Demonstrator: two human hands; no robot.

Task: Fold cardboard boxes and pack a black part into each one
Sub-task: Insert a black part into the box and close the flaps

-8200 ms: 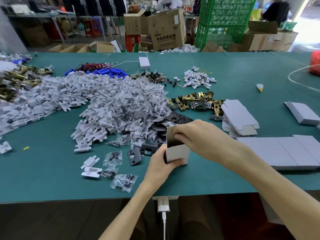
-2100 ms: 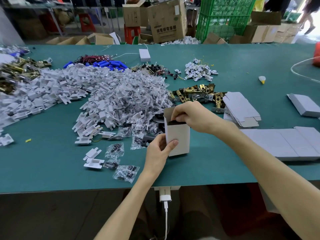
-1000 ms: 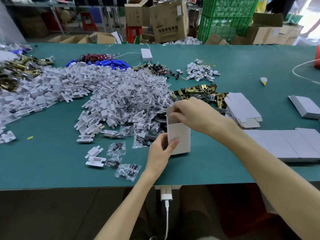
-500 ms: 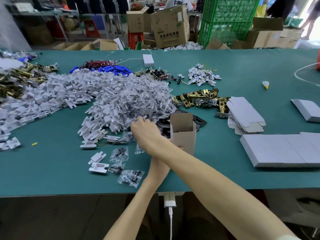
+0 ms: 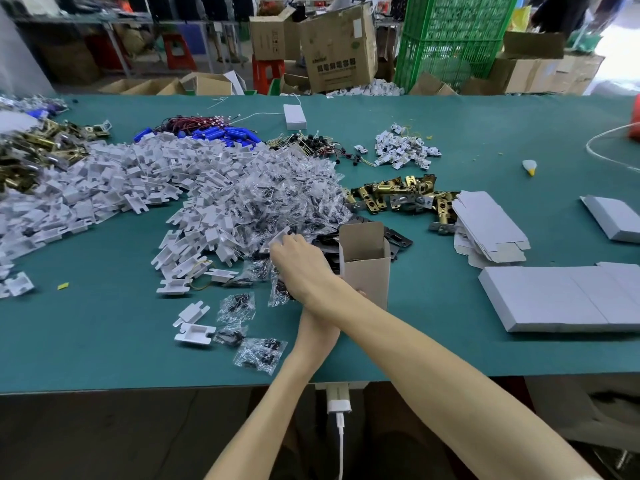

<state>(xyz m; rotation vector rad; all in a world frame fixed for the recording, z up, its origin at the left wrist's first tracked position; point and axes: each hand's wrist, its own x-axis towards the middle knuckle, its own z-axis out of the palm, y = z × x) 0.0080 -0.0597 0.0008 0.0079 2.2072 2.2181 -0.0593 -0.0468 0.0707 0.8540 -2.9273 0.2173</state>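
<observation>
Green table [image 5: 104, 341] — white clips [image 5: 104, 188], bagged screws [image 5: 287, 199], brass latches [image 5: 394, 195], flat cartons [image 5: 561, 299]

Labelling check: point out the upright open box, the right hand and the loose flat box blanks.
upright open box [image 5: 365, 282]: head view, front wall.
right hand [image 5: 298, 262]: head view, back of hand.
flat box blanks [image 5: 490, 220]: head view, top blank's face.

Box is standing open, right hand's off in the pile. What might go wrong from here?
The right hand reaches across the left hand, forearm close beside the upright open box; pulling back might knock it over. The left hand holds it only low down, mostly hidden. The bags lie tangled, so extras may drag along.
</observation>
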